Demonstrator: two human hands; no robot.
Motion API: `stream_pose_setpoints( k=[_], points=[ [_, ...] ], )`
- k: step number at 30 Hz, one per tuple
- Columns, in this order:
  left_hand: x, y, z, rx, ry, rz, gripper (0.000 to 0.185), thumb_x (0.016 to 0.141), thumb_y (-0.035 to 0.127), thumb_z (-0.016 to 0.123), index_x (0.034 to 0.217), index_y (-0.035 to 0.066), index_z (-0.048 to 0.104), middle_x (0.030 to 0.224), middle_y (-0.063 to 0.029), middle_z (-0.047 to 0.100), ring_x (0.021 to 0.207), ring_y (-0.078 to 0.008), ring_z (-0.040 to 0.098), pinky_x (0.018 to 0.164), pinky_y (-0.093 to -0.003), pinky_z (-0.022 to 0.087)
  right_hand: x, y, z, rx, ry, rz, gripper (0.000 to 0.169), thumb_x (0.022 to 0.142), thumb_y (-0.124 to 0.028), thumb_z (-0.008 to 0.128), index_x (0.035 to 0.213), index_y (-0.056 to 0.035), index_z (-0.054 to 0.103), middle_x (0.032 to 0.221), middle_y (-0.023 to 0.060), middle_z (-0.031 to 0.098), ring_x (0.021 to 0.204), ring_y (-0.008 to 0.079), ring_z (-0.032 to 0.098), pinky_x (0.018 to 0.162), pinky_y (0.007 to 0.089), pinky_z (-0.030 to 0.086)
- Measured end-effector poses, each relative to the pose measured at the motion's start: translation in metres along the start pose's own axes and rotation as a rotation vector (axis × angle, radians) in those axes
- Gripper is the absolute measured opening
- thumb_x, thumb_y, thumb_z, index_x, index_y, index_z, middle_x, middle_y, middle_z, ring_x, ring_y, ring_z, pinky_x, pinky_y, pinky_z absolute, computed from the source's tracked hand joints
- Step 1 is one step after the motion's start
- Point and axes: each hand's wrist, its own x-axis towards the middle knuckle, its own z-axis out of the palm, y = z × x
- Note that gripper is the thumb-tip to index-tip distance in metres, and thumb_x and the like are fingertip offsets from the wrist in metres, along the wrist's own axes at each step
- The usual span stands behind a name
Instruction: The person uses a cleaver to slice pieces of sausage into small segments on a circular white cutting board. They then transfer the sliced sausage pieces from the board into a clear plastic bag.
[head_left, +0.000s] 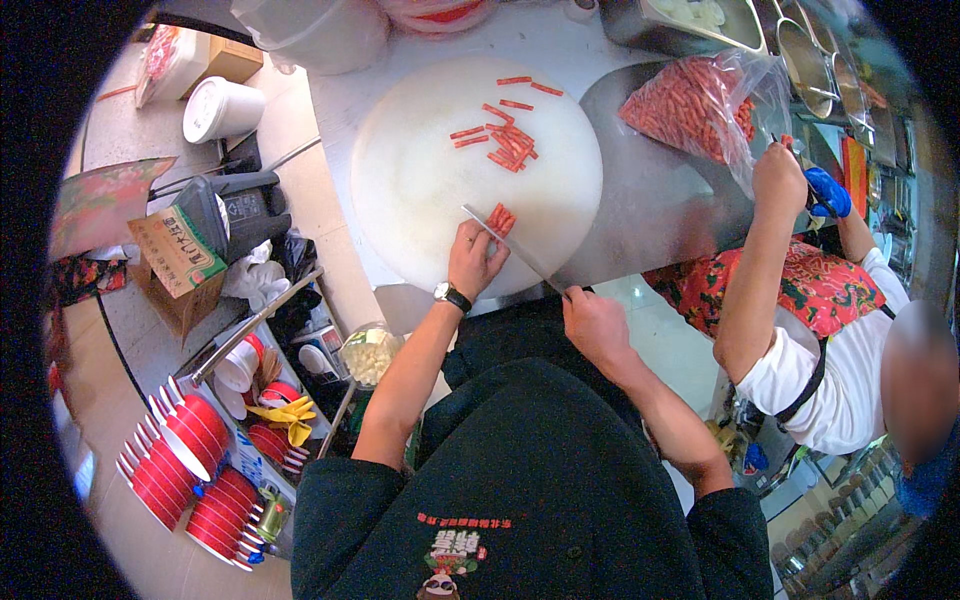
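My right hand (598, 328) grips the handle of a kitchen knife (531, 261), its blade slanting up and left over a round white cutting board (405, 172). Just beyond the blade lies a small bundle of red food sticks (502, 216), lined up side by side. My left hand (475, 261), with a watch at the wrist, holds the near end of this bundle with bent fingers and thumb close to the blade; the fingers hide that end. Farther up the board is a loose pile of similar red sticks (511, 146), with several scattered around it.
A clear plastic bag of red pieces (682, 109) lies on the metal counter (637, 202) at right. Beside it, a co-worker's hand (780, 172) holds a dark tool. White tubs (315, 34) stand behind the board. Stacked red bowls (195, 427) and a cardboard box (180, 262) are lower left.
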Motion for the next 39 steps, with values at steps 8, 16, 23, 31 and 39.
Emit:
stream_pose_setpoints(
  k=[8, 16, 23, 31, 39],
  points=[
    [-0.011, -0.003, -0.002, -0.134, -0.059, -0.087, 0.035, 0.068, 0.004, 0.076, 0.1, 0.002, 0.062, 0.098, -0.0142, 0.059, 0.091, -0.0354, 0.056, 0.077, -0.0429, 0.049, 0.012, -0.01, 0.016, -0.1, -0.053, 0.028, 0.011, 0.089, -0.011, 0.052, 0.085, -0.0042, 0.059, 0.073, 0.0177, 0.068, 0.066, 0.0381, 0.069, 0.061, 0.0497, 0.057],
    [-0.011, -0.001, -0.007, -0.04, -0.05, -0.016, 0.039, 0.068, 0.003, 0.076, 0.105, 0.004, 0.062, 0.102, -0.0145, 0.06, 0.094, -0.0356, 0.057, 0.08, -0.042, 0.05, 0.052, -0.041, 0.028, -0.085, 0.03, -0.028, 0.015, 0.088, -0.011, 0.053, 0.081, -0.0025, 0.061, 0.073, 0.0184, 0.068, 0.063, 0.0397, 0.068, 0.06, 0.0498, 0.056],
    [0.018, 0.021, -0.018, 0.197, -0.168, -0.028, 0.052, 0.067, 0.016, 0.08, 0.116, 0.009, 0.063, 0.128, -0.0185, 0.055, 0.112, -0.0376, 0.054, 0.097, -0.049, 0.045, 0.035, -0.034, -0.014, 0.205, 0.266, -0.093, 0.015, 0.086, -0.019, 0.066, 0.087, -0.0048, 0.066, 0.08, 0.0165, 0.069, 0.074, 0.0381, 0.068, 0.064, 0.0455, 0.056],
    [0.043, -0.023, -0.016, 0.278, -0.24, 0.171, 0.02, 0.086, 0.014, 0.067, 0.101, 0.002, 0.061, 0.131, -0.0212, 0.054, 0.127, -0.0401, 0.049, 0.108, -0.0515, 0.041, -0.01, 0.033, -0.017, 0.166, 0.336, 0.077, 0.019, 0.084, -0.018, 0.069, 0.097, -0.0043, 0.071, 0.091, 0.0162, 0.071, 0.076, 0.0369, 0.068, 0.067, 0.0459, 0.055],
    [0.084, -0.068, -0.07, 0.441, -0.05, 0.068, 0.019, 0.09, 0.006, 0.061, 0.107, -0.002, 0.061, 0.131, -0.0215, 0.055, 0.13, -0.0386, 0.049, 0.113, -0.0452, 0.038, -0.023, 0.039, -0.016, 0.165, 0.113, 0.299, 0.028, 0.084, -0.025, 0.067, 0.103, -0.0042, 0.068, 0.088, 0.0185, 0.071, 0.078, 0.0405, 0.067, 0.071, 0.0496, 0.055]
  ],
)
